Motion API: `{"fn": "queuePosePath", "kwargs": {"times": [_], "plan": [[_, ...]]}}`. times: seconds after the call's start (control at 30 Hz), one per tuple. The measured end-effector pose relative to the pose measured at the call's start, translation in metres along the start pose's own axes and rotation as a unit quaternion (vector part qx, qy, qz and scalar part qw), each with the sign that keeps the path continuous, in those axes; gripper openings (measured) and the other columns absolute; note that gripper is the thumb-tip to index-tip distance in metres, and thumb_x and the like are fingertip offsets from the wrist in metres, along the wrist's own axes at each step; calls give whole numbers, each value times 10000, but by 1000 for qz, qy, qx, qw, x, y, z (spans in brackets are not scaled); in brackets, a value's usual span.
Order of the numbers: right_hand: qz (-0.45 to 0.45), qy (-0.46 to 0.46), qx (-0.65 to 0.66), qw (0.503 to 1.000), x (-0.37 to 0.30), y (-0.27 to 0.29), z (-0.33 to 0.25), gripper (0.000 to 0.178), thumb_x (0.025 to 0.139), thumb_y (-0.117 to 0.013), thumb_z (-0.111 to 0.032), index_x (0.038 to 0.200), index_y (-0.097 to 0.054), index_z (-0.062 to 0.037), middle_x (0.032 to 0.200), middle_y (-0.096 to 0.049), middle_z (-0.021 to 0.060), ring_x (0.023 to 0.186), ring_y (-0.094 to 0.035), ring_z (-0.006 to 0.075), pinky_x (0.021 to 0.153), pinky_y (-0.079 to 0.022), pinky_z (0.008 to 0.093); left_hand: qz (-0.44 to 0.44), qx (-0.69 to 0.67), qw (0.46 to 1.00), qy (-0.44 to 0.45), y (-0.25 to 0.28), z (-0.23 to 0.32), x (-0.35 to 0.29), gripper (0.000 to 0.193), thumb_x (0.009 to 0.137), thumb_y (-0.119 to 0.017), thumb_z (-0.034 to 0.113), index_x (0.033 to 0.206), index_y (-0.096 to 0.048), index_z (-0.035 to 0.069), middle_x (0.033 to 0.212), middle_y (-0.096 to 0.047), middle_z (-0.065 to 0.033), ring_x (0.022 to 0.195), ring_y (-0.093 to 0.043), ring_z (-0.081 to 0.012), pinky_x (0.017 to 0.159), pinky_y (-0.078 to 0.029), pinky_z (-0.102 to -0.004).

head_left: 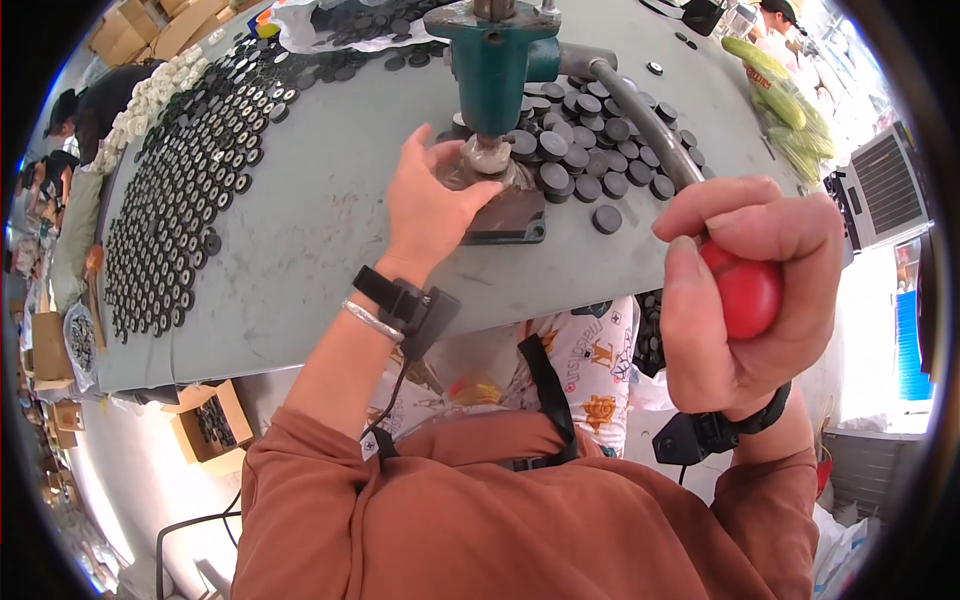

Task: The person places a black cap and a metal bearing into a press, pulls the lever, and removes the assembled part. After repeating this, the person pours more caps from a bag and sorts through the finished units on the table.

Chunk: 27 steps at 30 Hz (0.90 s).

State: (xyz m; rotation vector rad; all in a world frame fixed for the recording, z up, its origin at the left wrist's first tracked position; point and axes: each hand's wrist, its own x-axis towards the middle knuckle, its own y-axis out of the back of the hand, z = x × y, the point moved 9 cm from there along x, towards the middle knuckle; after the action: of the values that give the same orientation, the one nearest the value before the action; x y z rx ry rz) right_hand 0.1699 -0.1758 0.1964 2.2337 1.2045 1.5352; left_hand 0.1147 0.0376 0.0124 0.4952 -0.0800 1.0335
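A green hand press [490, 80] stands at the far middle of the grey table, its ram end [487, 155] wrapped in clear plastic above a dark base plate [515, 222]. Around that ram end curves my left hand [430, 200], thumb and fingers apart; whether a small part sits between them is hidden. My right hand [800, 260] is closed on the red ball knob [750, 295] at the end of the press's grey lever [645, 120]. Just right of the press lies a heap of black round discs [590, 135], with a single disc [606, 219] nearer to me.
Many black discs with pale centres [190, 215] spread over the table's left side. A clear bag [350, 30] of dark parts lies at the back. Green vegetables in plastic [785, 95] rest at far right. An open carton [210, 428] sits below the table. Other people are at the far edges.
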Motion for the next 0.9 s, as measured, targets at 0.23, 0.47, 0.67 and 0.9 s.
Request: {"fn": "queuePosePath", "kwargs": {"times": [0.23, 0.47, 0.67, 0.9], "plan": [[-6, 23, 4, 1000, 5, 1, -2, 234, 775, -517, 31, 957, -388, -41, 878, -590, 172, 689, -454, 89, 661, -383, 222, 10, -21, 1000, -2, -14, -8, 7, 868, 638, -820, 165, 1305, -335, -105, 1045, -634, -155, 934, -608, -179, 827, -473, -292], [-9, 3, 22, 1000, 6, 1, 0, 233, 776, -514, 34, 957, -387, -39, 878, -587, 170, 676, -442, 83, 659, -381, 221, 12, -30, 999, -1, -9, 1, 3, 851, 642, -816, 181, 1296, -352, -106, 1013, -637, -179, 915, -611, -191, 818, -473, -297], [-1, -48, 27, 998, 1, -2, 1, 238, 774, -513, 58, 948, -379, -36, 889, -588, 174, 643, -429, 68, 629, -372, 202, 7, -22, 1000, 7, -7, -1, 4, 873, 639, -816, 191, 1306, -338, -108, 1066, -625, -189, 961, -609, -210, 853, -464, -303], [-10, -50, 14, 999, -24, -19, 7, 267, 755, -522, 105, 929, -368, -27, 888, -593, 180, 653, -467, 85, 629, -398, 210, -12, -32, 999, -11, 3, -6, -10, 862, 644, -799, 142, 1328, -323, -77, 1156, -598, -169, 1097, -545, -209, 935, -413, -312]]}}
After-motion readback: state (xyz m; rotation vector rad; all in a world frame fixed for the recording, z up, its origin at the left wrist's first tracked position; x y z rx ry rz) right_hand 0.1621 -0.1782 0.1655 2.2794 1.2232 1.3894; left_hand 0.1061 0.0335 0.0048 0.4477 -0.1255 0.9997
